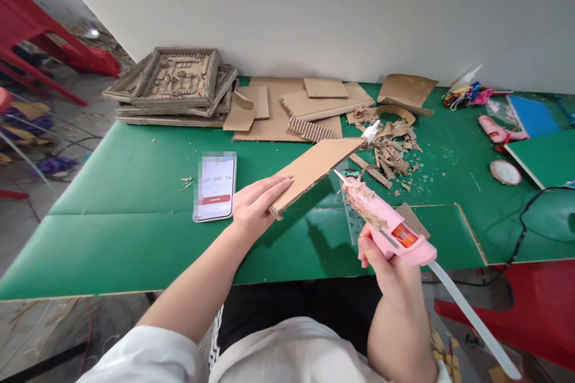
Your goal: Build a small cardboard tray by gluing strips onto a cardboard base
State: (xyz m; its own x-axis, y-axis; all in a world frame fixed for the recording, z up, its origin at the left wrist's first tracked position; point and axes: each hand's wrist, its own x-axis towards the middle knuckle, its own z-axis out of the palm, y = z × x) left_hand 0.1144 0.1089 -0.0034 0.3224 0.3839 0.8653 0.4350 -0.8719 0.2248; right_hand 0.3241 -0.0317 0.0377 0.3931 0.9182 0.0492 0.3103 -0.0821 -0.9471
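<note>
My left hand (258, 203) grips the near end of a flat strip of cardboard (317, 166), holding it tilted above the table, its far end pointing up and right. In my right hand (381, 254) is a pink hot glue gun (381, 218), fingers wrapped round its handle, with scraps of paper stuck along its barrel. A long whitish glue stick (476, 317) sticks out of its back. The gun's nozzle points up and left, close to the cardboard's right-hand edge; whether it touches I cannot tell. Beneath lies a clear ruler (353, 218), partly hidden.
A phone (215, 188) showing a timer lies left on the green table (135, 191). Stacked corrugated cardboard frames (175, 81), cardboard sheets (265, 122) and torn scraps (393, 152) lie along the back. Rightward are a tape roll (505, 172), another pink glue gun (498, 130) and a black cable (521, 233).
</note>
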